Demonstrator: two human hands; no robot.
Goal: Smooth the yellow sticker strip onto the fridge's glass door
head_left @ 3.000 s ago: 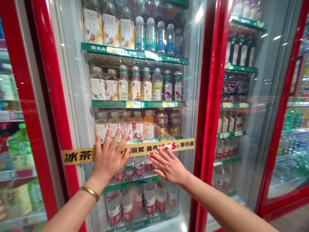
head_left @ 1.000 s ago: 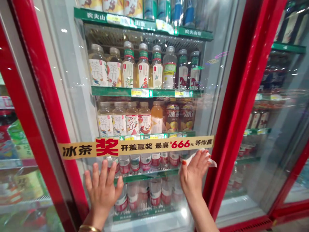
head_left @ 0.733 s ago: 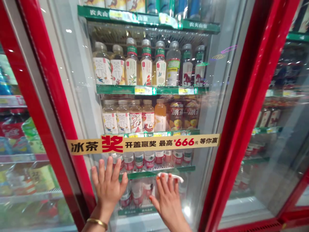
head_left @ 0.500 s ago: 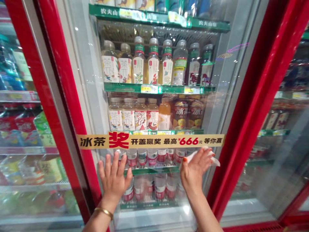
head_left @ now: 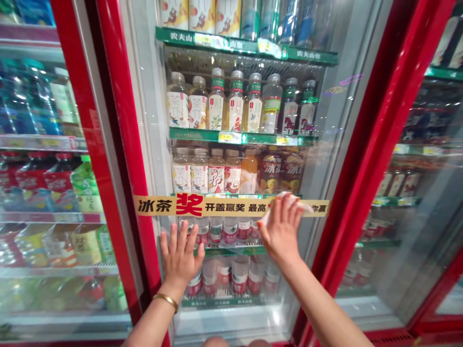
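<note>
My left hand [head_left: 181,262], with a gold bangle [head_left: 167,301] at the wrist, lies flat with its fingers spread against the glass door [head_left: 224,325] of a drinks cooler. A white wipe [head_left: 306,207], which looks like tissue or thin cloth, is held under the fingers of my right hand [head_left: 281,236]. That hand presses it to the glass over the right part of a yellow sticker strip [head_left: 226,207] with black and red lettering. The hand and wipe cover some of the characters. Whether the wipe is paper or fabric, I cannot tell.
Behind the glass, bottled teas [head_left: 235,103] and other drinks stand on green-edged shelves [head_left: 249,137]. Red door frames [head_left: 126,125] run up both sides. A neighbouring cooler at the left holds red-capped bottles [head_left: 36,178]. Two knees show at the bottom edge.
My right hand has slid left and up with the wipe, from below the strip's right end onto its lettering. My left hand stays flat on the glass; the view has shifted slightly.
</note>
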